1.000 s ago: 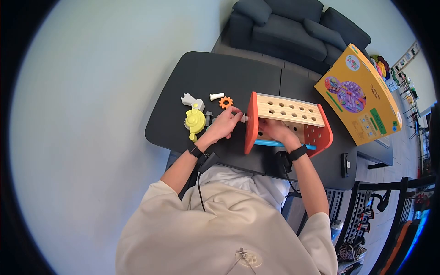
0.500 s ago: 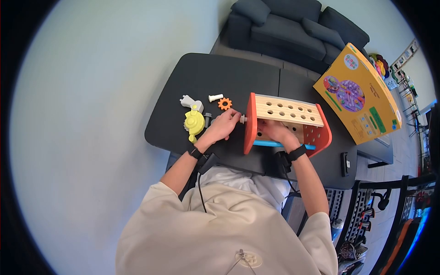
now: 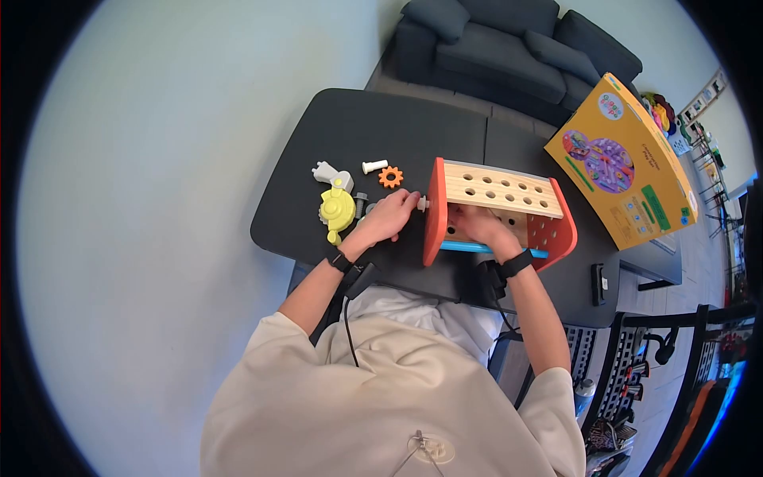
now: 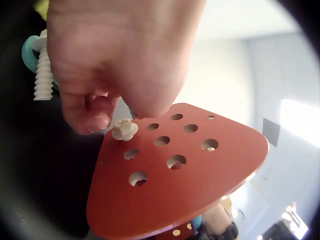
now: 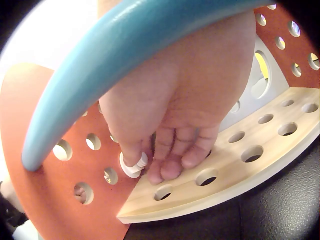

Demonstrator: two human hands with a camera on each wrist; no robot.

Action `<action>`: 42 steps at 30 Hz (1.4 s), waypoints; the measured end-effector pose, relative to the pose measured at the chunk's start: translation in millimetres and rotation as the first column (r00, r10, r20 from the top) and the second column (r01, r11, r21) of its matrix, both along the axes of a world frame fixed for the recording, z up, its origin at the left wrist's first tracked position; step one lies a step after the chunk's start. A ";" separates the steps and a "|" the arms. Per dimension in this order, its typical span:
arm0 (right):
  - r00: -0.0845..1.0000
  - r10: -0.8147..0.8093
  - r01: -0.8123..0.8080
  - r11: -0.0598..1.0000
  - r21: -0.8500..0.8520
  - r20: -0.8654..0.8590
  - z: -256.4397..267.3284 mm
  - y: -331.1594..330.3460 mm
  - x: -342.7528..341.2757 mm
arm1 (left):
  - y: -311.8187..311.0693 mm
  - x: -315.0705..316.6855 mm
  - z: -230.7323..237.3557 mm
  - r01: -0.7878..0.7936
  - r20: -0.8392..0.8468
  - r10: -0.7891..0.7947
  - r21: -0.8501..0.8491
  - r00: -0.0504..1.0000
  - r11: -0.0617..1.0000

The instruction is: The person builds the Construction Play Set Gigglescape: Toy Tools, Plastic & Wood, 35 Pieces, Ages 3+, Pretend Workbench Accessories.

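A wooden toy workbench has red perforated end panels (image 3: 435, 230). A pale plastic bolt (image 4: 125, 130) sits in the near left panel, its flanged head on the outside. The curled fingers and thumb of my left hand (image 3: 388, 219) are at that head, pinching it from the far side. Inside the bench, my right hand (image 3: 479, 225) reaches in over the blue bar (image 3: 467, 249). Its thumb and forefinger hold a white plastic nut (image 5: 133, 166) against the panel's inner face; the other fingers curl over the lower wooden board (image 5: 250, 152).
Left of the bench lie a yellow-and-grey toy part (image 3: 338, 208), a grey bolt (image 3: 361, 202), an orange gear (image 3: 390, 176) and a white bolt (image 3: 374, 167). A tall yellow box (image 3: 628, 163) stands at the right. Behind the table is a dark sofa (image 3: 509, 60).
Both hands stay at the left panel, with only slight shifts of the left fingers at the bolt. The bench and the loose parts keep their places.
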State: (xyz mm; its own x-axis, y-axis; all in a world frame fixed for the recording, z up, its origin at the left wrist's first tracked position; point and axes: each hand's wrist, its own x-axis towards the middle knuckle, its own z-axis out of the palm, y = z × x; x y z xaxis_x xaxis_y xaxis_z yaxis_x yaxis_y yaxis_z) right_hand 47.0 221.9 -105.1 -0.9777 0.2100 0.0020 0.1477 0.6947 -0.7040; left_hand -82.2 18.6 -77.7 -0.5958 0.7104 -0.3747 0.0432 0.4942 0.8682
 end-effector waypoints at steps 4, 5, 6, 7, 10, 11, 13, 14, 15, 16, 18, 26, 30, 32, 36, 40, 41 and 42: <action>0.998 0.001 0.001 0.999 -0.032 0.060 -0.9 3.7 -2.0 | 0.4 -3.6 -10.1 0.059 0.043 -0.059 -0.008 0.997 0.998; 0.998 0.002 -0.001 1.000 -0.006 0.062 -0.3 3.0 -2.0 | -1.1 -4.2 -15.9 0.077 0.020 -0.078 0.049 0.997 0.996; 0.998 0.001 0.000 1.000 -0.007 0.062 -0.4 2.1 -1.6 | -2.8 -5.3 -21.3 0.096 -0.004 -0.096 0.106 0.995 0.990; 0.999 -0.001 0.002 1.000 -0.026 0.034 -0.9 1.3 -0.9 | -4.8 -4.1 -16.3 0.097 -0.005 -0.097 0.106 0.995 0.990; 0.999 0.011 -0.010 0.999 -0.034 0.038 -0.9 3.5 -2.1 | -8.0 0.8 -7.2 0.130 -0.003 -0.130 0.125 0.991 0.984; 0.997 0.024 -0.022 0.999 -0.024 0.067 -0.7 3.3 -2.5 | -5.3 1.6 -6.9 0.072 0.004 -0.073 0.115 0.997 0.991; 0.996 0.007 -0.003 0.999 -0.040 0.086 2.5 0.5 -1.8 | -0.9 0.6 -5.4 0.016 0.005 -0.016 0.106 1.000 0.994; 0.995 -0.012 0.018 0.998 -0.055 0.103 4.3 0.0 -1.7 | 1.3 -0.5 -5.2 0.014 -0.003 -0.014 0.029 1.000 0.999; 0.995 -0.013 0.019 0.998 -0.054 0.101 3.3 0.5 -1.4 | 2.8 -1.1 -5.7 0.012 -0.009 -0.012 -0.049 1.000 0.999; 0.996 -0.012 0.017 0.999 -0.048 0.091 2.2 0.7 -1.2 | 3.4 -2.4 -9.0 0.013 -0.011 -0.014 -0.048 1.000 0.999; 0.997 -0.011 0.014 0.999 -0.042 0.081 1.1 2.9 -1.7 | 2.6 -6.1 -16.8 0.072 -0.028 -0.073 -0.006 0.997 0.997; 0.998 0.004 -0.002 1.000 -0.028 0.065 -1.2 3.2 -1.6 | -1.2 0.0 -7.4 0.032 0.023 -0.034 0.086 0.999 0.996; 1.000 -0.013 0.013 1.000 -0.008 0.016 -2.7 2.7 -0.9 | 3.8 3.8 5.6 0.027 0.048 -0.026 -0.016 0.999 1.000; 0.997 0.000 0.004 0.999 -0.048 0.078 -4.1 4.1 -3.1 | 2.2 0.9 -10.6 0.063 0.015 -0.063 0.034 0.998 0.997; 0.999 -0.003 0.008 0.993 -0.120 0.043 -5.8 3.9 -2.0 | -5.1 2.0 -8.0 0.122 -0.034 -0.118 0.129 0.992 0.984; 0.999 -0.015 0.016 0.999 -0.042 0.033 2.8 1.3 -1.6 | 0.0 3.0 -1.6 0.024 0.043 -0.029 0.103 0.999 0.994; 0.997 -0.024 0.024 1.000 -0.011 0.067 5.1 -0.6 -1.1 | 2.8 0.6 -3.6 0.019 0.048 -0.022 0.063 0.999 0.998; 0.997 -0.022 0.023 1.000 -0.013 0.070 2.2 -0.6 -1.2 | 3.6 -0.1 -7.2 0.015 0.054 -0.016 0.023 0.998 1.000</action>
